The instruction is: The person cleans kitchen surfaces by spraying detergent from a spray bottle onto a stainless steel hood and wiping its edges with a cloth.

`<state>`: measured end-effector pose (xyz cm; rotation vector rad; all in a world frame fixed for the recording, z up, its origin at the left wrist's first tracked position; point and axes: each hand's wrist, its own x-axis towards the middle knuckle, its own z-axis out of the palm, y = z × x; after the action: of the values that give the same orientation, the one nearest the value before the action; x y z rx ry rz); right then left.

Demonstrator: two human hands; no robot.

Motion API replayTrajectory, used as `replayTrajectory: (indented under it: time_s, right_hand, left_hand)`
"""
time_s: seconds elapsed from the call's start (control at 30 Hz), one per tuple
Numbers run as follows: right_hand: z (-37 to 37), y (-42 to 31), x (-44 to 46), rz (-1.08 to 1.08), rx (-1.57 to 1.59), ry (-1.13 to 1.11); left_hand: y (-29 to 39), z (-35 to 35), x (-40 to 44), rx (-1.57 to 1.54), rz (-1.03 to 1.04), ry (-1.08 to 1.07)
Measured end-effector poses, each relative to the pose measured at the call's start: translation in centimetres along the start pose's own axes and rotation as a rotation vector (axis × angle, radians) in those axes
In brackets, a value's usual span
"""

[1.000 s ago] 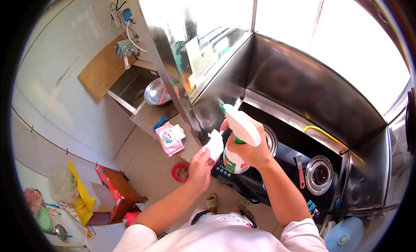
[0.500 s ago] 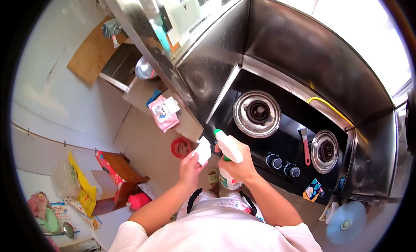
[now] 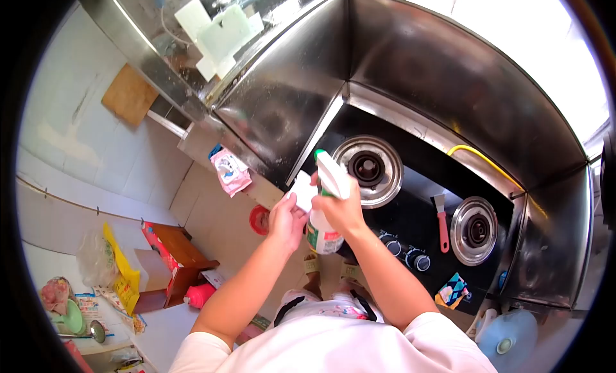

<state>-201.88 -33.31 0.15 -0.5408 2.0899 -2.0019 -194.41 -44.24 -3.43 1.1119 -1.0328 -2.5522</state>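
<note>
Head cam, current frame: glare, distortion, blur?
Head view: window at upper right blown out to white; head view: strong fisheye, black corners, back steel wall's top edge bowed; head view: pale sheen on the black stove; head view: white cloth or tissue looks washed out, spray bottle's small label print unreadable.
</note>
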Motion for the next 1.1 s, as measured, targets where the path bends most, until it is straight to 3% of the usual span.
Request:
replayTrajectory:
  time_s: [0.17, 0.27, 0.4, 0.47, 0.6, 0.83, 1.03, 1.1]
  right_hand:
    - [-1.8, -3.1, 7.7, -0.115, 0.061, 0.062]
    - [-3.2, -4.5, 10.5, -0.116, -0.025, 0.137]
    - [-4.1, -4.7, 12.7, -0.150, 0.045, 0.259]
    - [-4.3, -4.6, 13.4, -0.193, 0.101, 0.306]
    - [-5.0, -3.9, 13.1, -0.188, 0.052, 0.304]
    - [-4.6, -0.3, 4.5, -0.063, -0.128, -0.042]
    - [-2.9, 0.8, -1.5, 0.111, 0.019, -0.170]
    - [-1.5, 0.0, -3.0, -0.005, -0.030, -0.292]
  left_hand:
    - [2.5, 4.8, 5.5, -0.020, 0.163, -0.152]
    - [3.7, 6.9, 6.0, 0.188, 0.170, -0.024]
    - [4.1, 9.2, 6.1, 0.198, 0.218, -0.051]
    - [3.9, 10.0, 6.2, 0.153, 0.329, -0.180]
    - [3.6, 10.1, 5.6, 0.098, 0.348, -0.270]
    - [0.8, 2.3, 0.4, 0.111, 0.150, -0.147]
    - [-0.8, -3.7, -4.9, 0.023, 0.053, -0.043]
    - [-1.2, -5.4, -5.9, 0.060, 0.076, 0.012]
